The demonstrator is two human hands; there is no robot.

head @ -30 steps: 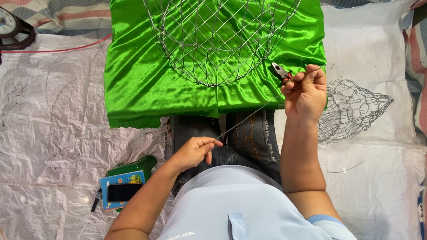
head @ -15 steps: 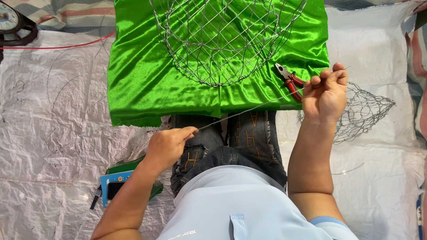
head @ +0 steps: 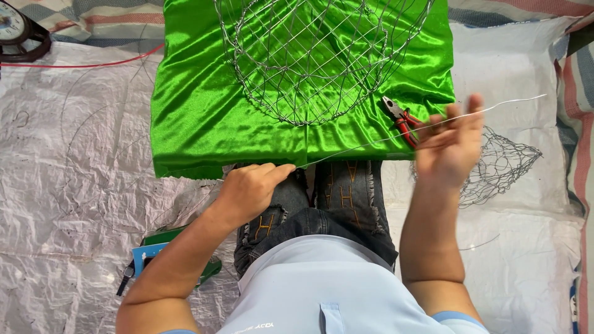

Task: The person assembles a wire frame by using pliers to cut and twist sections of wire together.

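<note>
A long thin steel wire [head: 371,141] stretches between both hands. My left hand [head: 250,188] pinches its near end just below the edge of the green satin cloth [head: 198,117]. My right hand [head: 450,145] holds the wire farther along, its free end poking out to the right. Red-handled pliers [head: 399,117] lie on the cloth next to my right hand's fingers. A round wire-mesh basket frame [head: 315,59] rests on the cloth above both hands.
A second crumpled wire-mesh piece [head: 504,164] lies on the white plastic sheet [head: 74,167] at right. A green and blue box [head: 148,253] sits by my left elbow. A dark dial scale [head: 18,31] stands top left beside a red cord [head: 99,63].
My right hand has set the pliers down on the cloth and slid rightward along the wire. My left hand rose from my lap to the cloth's edge, pulling the wire straight.
</note>
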